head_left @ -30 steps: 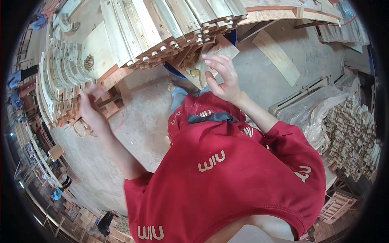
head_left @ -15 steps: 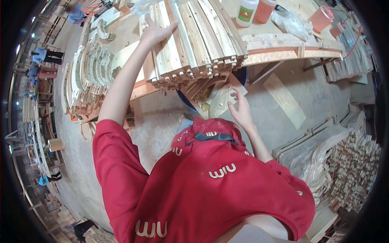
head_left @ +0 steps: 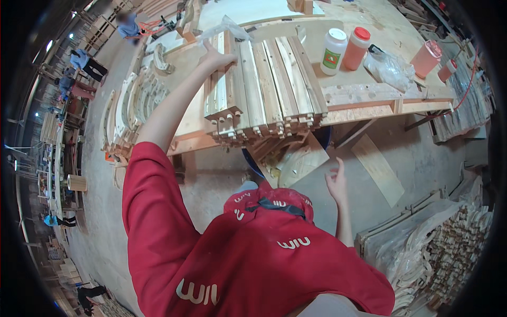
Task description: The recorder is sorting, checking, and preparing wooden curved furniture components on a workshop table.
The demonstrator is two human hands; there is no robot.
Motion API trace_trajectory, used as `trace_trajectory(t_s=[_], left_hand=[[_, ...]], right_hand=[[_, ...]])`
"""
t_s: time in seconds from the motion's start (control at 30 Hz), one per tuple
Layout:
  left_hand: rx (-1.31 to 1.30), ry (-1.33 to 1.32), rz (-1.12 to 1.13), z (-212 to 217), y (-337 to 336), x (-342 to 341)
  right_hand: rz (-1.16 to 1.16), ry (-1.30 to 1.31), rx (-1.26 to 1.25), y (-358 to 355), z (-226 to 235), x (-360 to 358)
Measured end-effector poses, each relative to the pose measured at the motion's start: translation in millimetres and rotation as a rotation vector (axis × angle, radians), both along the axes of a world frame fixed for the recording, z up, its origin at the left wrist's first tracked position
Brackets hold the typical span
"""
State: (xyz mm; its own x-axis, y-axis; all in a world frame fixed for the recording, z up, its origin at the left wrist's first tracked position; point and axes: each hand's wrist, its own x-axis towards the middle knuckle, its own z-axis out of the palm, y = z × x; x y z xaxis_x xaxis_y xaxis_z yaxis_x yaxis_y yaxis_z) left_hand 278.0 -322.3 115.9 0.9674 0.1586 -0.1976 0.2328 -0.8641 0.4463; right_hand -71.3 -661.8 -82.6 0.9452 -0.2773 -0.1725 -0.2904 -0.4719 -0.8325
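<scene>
Across the near edge of the pale wooden workbench (head_left: pixel 367 99), a stack of long straight wooden bars (head_left: pixel 274 79) is sitting several layers deep, and it's showing loads of colour variation. Some bars are looking creamy white, others yellowish or light brown, with darker streaks running lengthwise. They're lying side by side, lengths pointing away from the person, and short round wooden pegs (head_left: pixel 229 117) are sticking out of the near ends. Those ends aren't lining up perfectly — the front face is looking pretty stepped.

At the stack's left side, a narrow raised bundle of pale bars (head_left: pixel 223 95) is standing higher than its neighbours. The person's bare left hand (head_left: pixel 215 58) is resting across it, thumb reaching toward the right edge and fingers spreading to the left. I can't tell whether it's actually gripping or just lying on top. The bare right hand (head_left: pixel 336 182) is hanging in the air well apart from the stack — fingers released and loosely bending.

Below the stack, a round blue-rimmed bin (head_left: pixel 328 138) is holding flat wood offcuts (head_left: pixel 303 161). Curved pale wooden pieces (head_left: pixel 134 98) are sitting to the left, while a white green-labelled bottle (head_left: pixel 334 52) and a red-capped bottle of orange-pink liquid (head_left: pixel 357 50) are standing to the right.
</scene>
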Motion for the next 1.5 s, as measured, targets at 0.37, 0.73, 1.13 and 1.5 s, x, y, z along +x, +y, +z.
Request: trace_trajectory(t_s=[0.37, 0.73, 1.13, 1.5], left_hand=[[0.084, -0.214, 0.307, 37, 152, 93], [0.151, -0.344, 0.476, 8, 245, 226], [0.177, -0.149, 0.468, -137, 297, 364], [0.125, 0.015, 0.720, -180, 293, 392]], right_hand=[[0.006, 0.486, -0.120, -46, -99, -42], [-0.227, 0.561, -0.163, 15, -109, -48], [-0.445, 0.864, -0.088, 131, -108, -90], [-0.515, 0.769, -0.146, 153, -114, -62]])
